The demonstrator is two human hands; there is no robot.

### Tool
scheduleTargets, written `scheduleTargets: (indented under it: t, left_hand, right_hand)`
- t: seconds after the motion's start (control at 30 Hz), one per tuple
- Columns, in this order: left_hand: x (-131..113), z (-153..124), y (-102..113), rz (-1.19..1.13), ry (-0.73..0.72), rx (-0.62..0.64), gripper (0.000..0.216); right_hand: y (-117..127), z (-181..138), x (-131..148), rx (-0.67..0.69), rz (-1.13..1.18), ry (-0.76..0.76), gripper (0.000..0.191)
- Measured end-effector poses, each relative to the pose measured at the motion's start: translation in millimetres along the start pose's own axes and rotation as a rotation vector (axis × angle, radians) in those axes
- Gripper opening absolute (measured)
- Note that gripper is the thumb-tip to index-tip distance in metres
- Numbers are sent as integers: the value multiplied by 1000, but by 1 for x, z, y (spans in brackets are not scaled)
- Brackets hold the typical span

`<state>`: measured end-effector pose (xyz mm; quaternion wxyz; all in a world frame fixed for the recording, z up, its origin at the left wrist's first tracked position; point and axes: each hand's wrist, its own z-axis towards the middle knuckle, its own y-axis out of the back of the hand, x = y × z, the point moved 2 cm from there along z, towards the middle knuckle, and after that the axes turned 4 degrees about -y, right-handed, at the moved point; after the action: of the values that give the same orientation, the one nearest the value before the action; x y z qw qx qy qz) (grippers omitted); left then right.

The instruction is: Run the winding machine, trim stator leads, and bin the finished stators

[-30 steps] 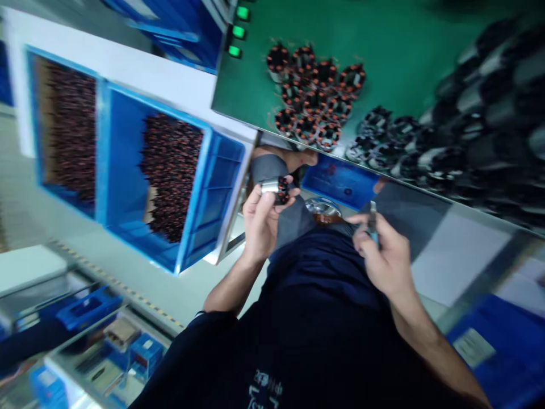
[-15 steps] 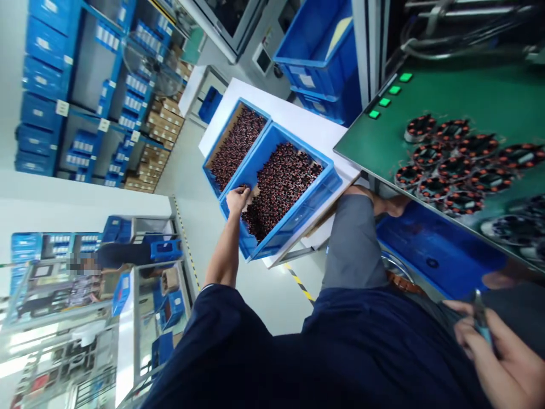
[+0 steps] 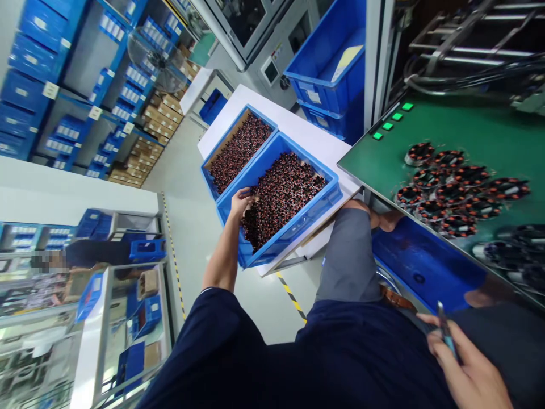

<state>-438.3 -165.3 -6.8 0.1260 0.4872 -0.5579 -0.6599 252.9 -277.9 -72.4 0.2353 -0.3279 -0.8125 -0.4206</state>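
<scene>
My left hand point(image 3: 240, 202) is over the left part of the near blue bin point(image 3: 293, 230), its fingers apart and reaching toward the pile. Small black-and-copper wound parts point(image 3: 283, 193), stacked in rows, fill much of that bin. A piece of brownish sheet shows by my fingertips. At the lower right, in front of my lap, my right hand point(image 3: 468, 363) is wrapped round pliers point(image 3: 445, 332) with teal handles and a metal tip pointing up. Larger ring-shaped wound coils point(image 3: 455, 190) with orange-red windings lie grouped on the green bench point(image 3: 489, 125).
A second blue bin point(image 3: 206, 173) of similar parts adjoins the first on the white table point(image 3: 306, 125). Stacked blue crates point(image 3: 315, 94) stand behind. Darker coils point(image 3: 523, 250) lie at the bench edge. Shelving, a fan point(image 3: 157, 57) and another person point(image 3: 97, 254) are at the left.
My left hand has opened from a closed grip beside a dark part at the bin's edge. My right hand, still holding the pliers, has shifted left and down in view. The camera has turned slightly.
</scene>
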Motion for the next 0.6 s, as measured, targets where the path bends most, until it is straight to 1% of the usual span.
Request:
scheduleTargets:
  t: [0.07, 0.1, 0.13, 0.17, 0.2, 0.23, 0.27, 0.3, 0.33, 0.37, 0.4, 0.43, 0.5, 0.53, 0.6]
  left_hand:
    - [-15, -11, 5, -7, -59, -48, 52]
    - [-28, -17, 4, -15, -112, -82, 51]
    - [-45, -24, 2, -34, -199, -111, 49]
    - [-67, -33, -5, -64, -320, -127, 48]
    - [-94, -43, -14, -105, -500, -124, 45]
    - [-123, -55, -28, -158, -705, -93, 41]
    - [-154, -68, -46, -212, -889, -27, 39]
    - [-184, -81, -68, -260, -1035, 56, 38]
    - [-214, -94, -92, -285, -1149, 150, 39]
    - [-242, -106, -117, -281, -1233, 244, 42]
    - [-267, -117, -144, -251, -1289, 327, 49]
    - [-288, -125, -169, -193, -1305, 391, 57]
    - [-318, -135, -213, -47, -1276, 487, 66]
    - [-328, -137, -229, 14, -1254, 513, 64]
    - [-339, -135, -250, 71, -1241, 533, 50]
  right_hand:
    - [-4, 0, 15, 53, 62, -22, 53]
    - [-6, 0, 24, 70, 85, -14, 56]
    - [-6, -1, 34, 75, 97, 8, 58]
    - [-6, -1, 44, 76, 102, 38, 60]
    - [-5, -2, 53, 74, 103, 69, 60]
    - [-4, -2, 62, 69, 98, 100, 59]
    - [-3, -3, 70, 59, 90, 130, 58]
    - [-1, -5, 77, 53, 79, 156, 58]
    - [0, -7, 83, 51, 68, 179, 57]
    - [2, -10, 88, 50, 63, 200, 55]
    - [3, -14, 92, 53, 65, 219, 53]
    - [4, -19, 94, 57, 71, 234, 51]
    - [6, -29, 93, 60, 83, 241, 48]
    - [7, -35, 89, 59, 86, 233, 49]
    - [7, -45, 75, 44, 88, 192, 51]
